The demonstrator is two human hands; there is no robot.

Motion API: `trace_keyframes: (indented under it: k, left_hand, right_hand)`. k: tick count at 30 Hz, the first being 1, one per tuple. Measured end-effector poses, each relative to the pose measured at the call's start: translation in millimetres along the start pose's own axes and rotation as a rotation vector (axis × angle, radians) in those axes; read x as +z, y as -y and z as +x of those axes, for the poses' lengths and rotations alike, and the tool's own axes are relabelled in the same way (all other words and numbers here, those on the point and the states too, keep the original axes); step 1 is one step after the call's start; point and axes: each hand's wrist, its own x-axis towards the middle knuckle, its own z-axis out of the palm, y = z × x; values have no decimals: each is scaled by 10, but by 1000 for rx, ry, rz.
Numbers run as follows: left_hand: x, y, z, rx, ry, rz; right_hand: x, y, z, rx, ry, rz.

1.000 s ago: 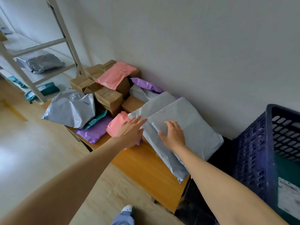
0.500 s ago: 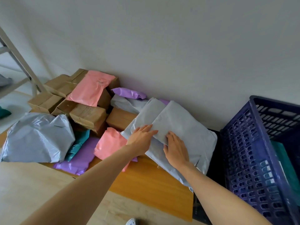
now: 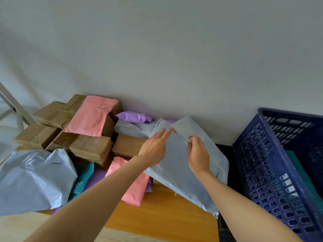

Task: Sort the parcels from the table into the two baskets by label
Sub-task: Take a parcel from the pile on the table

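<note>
A large grey mailer parcel [image 3: 212,156] lies on top of another grey mailer [image 3: 176,173] at the right end of the wooden table [image 3: 162,217]. My right hand [image 3: 198,156] pinches the left edge of the top grey parcel and lifts it a little. My left hand [image 3: 154,148] lies flat with straight fingers on the lower grey mailer, its fingertips at the top parcel's corner. A dark blue plastic basket [image 3: 272,172] stands to the right of the table with a teal parcel [image 3: 304,173] inside.
Cardboard boxes [image 3: 87,147] are stacked at the back left with a pink mailer [image 3: 90,116] on top. A crumpled grey bag [image 3: 33,179], teal [image 3: 83,177], purple [image 3: 134,117] and pink [image 3: 134,187] mailers fill the left. A metal shelf leg [image 3: 15,105] stands far left.
Both hands moved further back on the grey parcels. My right hand went from lying flat to pinching the top parcel's edge. The view turned right and tilted up.
</note>
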Motion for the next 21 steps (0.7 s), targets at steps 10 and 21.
trace_keyframes:
  k: [10, 21]
  left_hand:
    - [-198, -36, 112, -41, 3, 36]
    - [-402, -353, 46, -48, -66, -45]
  right_hand:
    - [-453, 263, 519, 140, -50, 190]
    - [-1314, 429, 769, 137, -109, 508]
